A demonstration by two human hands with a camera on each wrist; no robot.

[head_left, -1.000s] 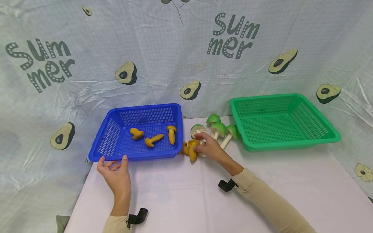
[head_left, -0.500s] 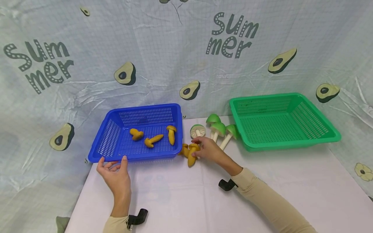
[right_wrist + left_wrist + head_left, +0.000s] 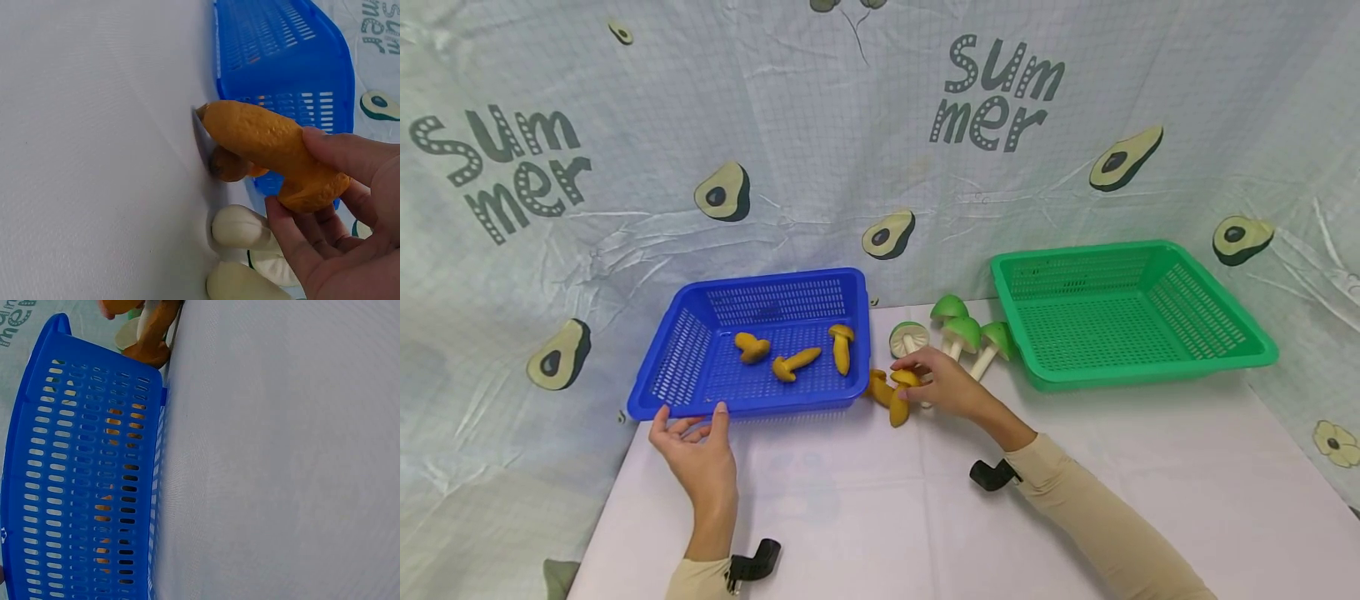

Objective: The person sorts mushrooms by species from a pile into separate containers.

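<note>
Cloth (image 3: 820, 125) fills the whole background, folks, pale and creased, printed with halved avocados and the word "summer", and in front of it we've got the white worktop (image 3: 865, 533). Over on the person's right sits the green basket (image 3: 1153, 372), and across from it, on the left, the blue basket (image 3: 790, 402). Two beige sleeves (image 3: 1097, 517) reach in from the near side, and now we come to the hands!

Left hand (image 3: 698, 454) at the blue basket's near rim, thumb and fingertips touching it; whether that's a real grip or a light touch, we can't tell. Right hand (image 3: 951, 383) between the baskets, and here's our action: thumb on one side, fingers on the other, pinching a yellow mushroom (image 3: 898, 407) near its cap, stem slanting down just above or on the worktop, we can't say which.

Behind that hand we count four green-capped mushrooms (image 3: 962, 332) with white stems, one leaning by the green basket. Close to the blue basket's right side lies another yellow mushroom (image 3: 881, 390), and inside that basket we spot three more yellow mushrooms (image 3: 796, 362), lying well apart.
</note>
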